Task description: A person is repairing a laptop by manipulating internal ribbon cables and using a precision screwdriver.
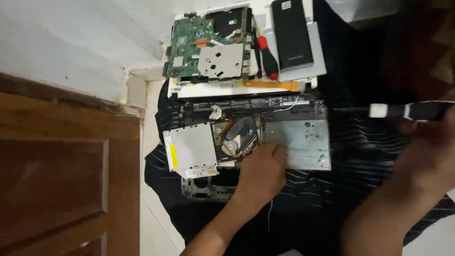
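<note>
opened laptop chassis point(284, 137) flat, possibly blurred screwdriver point(407, 111)

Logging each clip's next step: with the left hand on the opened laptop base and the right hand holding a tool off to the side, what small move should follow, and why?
Probably bring the blurred right hand and its dark, white-tipped tool over to the opened black laptop base. The left hand already rests there, fingertips beside the grey metal plate, while the tool is well off to the side.

Yellow label point(174, 156), probably on drive
</note>
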